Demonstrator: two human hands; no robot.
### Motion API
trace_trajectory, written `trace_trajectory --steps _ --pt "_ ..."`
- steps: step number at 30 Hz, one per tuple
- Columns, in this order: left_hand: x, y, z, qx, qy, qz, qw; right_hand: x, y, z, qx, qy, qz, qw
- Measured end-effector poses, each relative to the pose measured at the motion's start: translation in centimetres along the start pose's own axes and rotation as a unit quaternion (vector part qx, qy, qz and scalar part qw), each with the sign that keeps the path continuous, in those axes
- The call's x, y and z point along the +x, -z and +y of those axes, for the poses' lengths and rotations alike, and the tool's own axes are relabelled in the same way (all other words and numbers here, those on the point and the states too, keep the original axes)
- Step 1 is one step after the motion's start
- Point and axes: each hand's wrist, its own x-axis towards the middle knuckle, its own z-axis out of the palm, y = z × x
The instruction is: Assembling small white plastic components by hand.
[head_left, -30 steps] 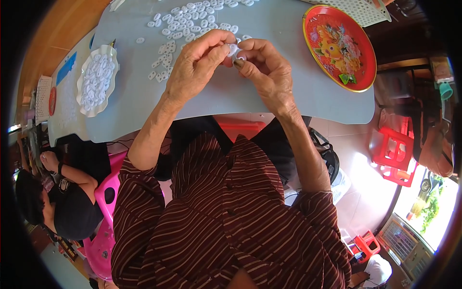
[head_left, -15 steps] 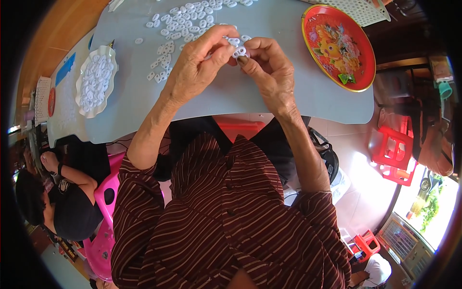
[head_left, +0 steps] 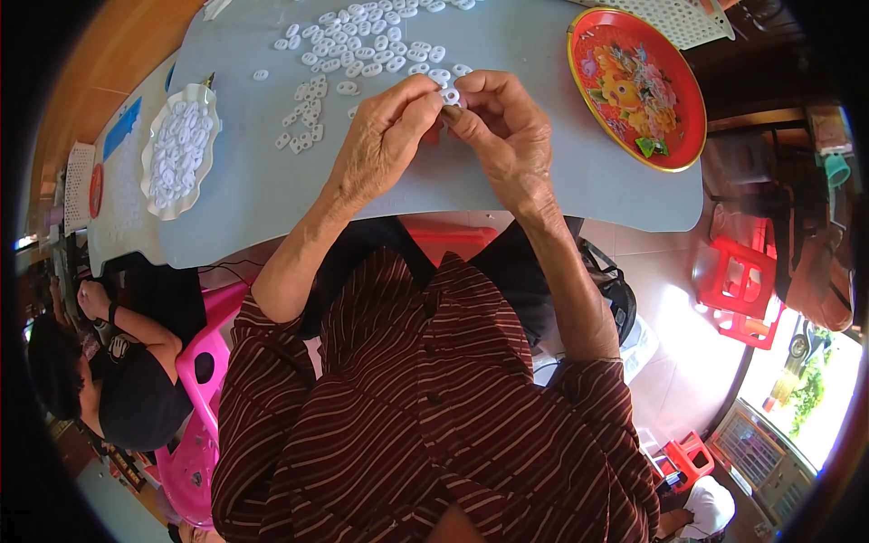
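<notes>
The left hand (head_left: 389, 131) has come down nearer the body, its raised forefinger lowered toward the thumb, and the left forearm (head_left: 299, 240) has swung slightly right. Beyond those knuckles, on the far side, I can now see scattered white pieces (head_left: 396, 63) the hand was covering a second ago.

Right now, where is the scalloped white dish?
In the head view, the scalloped white dish, filled with small white pieces, sits toward the left side of the grey table, well left of the left hand.
</notes>
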Motion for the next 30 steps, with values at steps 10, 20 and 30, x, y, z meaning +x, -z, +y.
trace_trajectory --steps 10,20,30 --pt "0.1 0.1 -0.9 0.002 -0.021 0.009 1.000 -0.4 0.1 0.3 -0.083 -0.003 -0.035 0.996" --pt "0.1 0.5 -0.7 0.003 -0.002 -0.039 0.999 -0.5 0.0 0.6 -0.151 0.007 -0.036 0.988" --pt "-0.2 0.5 -0.8 -0.006 -0.014 -0.052 0.999 -0.7 -0.5 0.4 -0.263 0.082 -0.014 0.961"
